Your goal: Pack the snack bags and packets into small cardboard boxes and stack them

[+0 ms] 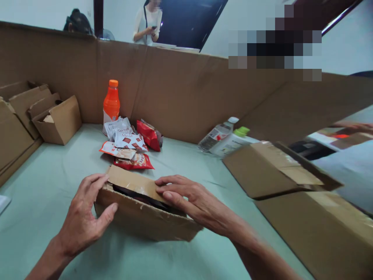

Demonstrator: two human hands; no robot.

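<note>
A small cardboard box (140, 217) lies on the pale green table (43, 186) in front of me, its top flap nearly down over something dark inside. My left hand (83, 214) clasps the box's left end, thumb on the front wall and fingers over the top edge. My right hand (186, 196) lies across the flap with its fingers stretched flat, pressing it. Just behind the box lies a heap of snack packets (128, 146), red and white.
An orange drink bottle (111, 103) stands by the cardboard wall (180, 93). Two bottles (224, 138) lie at the right. Flattened cartons (276, 169) fill the right side; empty boxes (56, 120) stack at the left. A person stands beyond the wall, and another's hand shows at the far right.
</note>
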